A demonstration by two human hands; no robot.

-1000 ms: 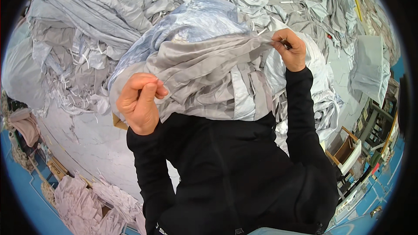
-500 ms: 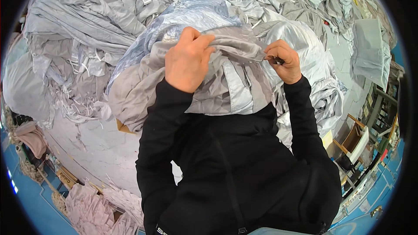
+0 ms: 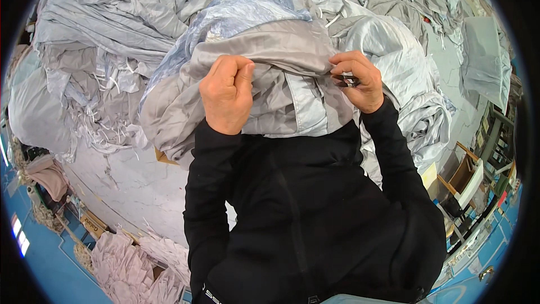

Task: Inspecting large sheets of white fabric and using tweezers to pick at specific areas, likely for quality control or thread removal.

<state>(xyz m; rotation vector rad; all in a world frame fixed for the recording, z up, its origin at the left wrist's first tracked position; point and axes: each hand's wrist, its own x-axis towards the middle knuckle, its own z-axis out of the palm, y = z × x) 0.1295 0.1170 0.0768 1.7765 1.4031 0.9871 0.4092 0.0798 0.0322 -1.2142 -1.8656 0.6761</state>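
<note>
A grey satiny cloth (image 3: 270, 45) lies bunched in front of me, with a folded edge running between my hands. My left hand (image 3: 228, 93) is closed in a pinch on that edge. On the other end, my right hand (image 3: 360, 80) has its fingertips at the cloth. A small dark metal tool (image 3: 349, 81), looking like thread snips, sits in the curled fingers of that hand, mostly hidden. Below the edge shows a pale blue-white strip (image 3: 306, 106) on the cloth. Blue-and-white patterned fabric (image 3: 253, 8) is heaped just beyond.
Grey fabric piles (image 3: 107, 22) cover the far left of the white marbled table (image 3: 124, 183). Shiny pale fabric (image 3: 388, 50) lies to the right. Pink cloths (image 3: 126, 264) are heaped at the lower left. A wooden drawer (image 3: 458, 174) stands at the right.
My left hand has moved down and slightly left, its fingers now tighter together. My right hand has shifted slightly left. The grey cloth between them lies smoother and broader.
</note>
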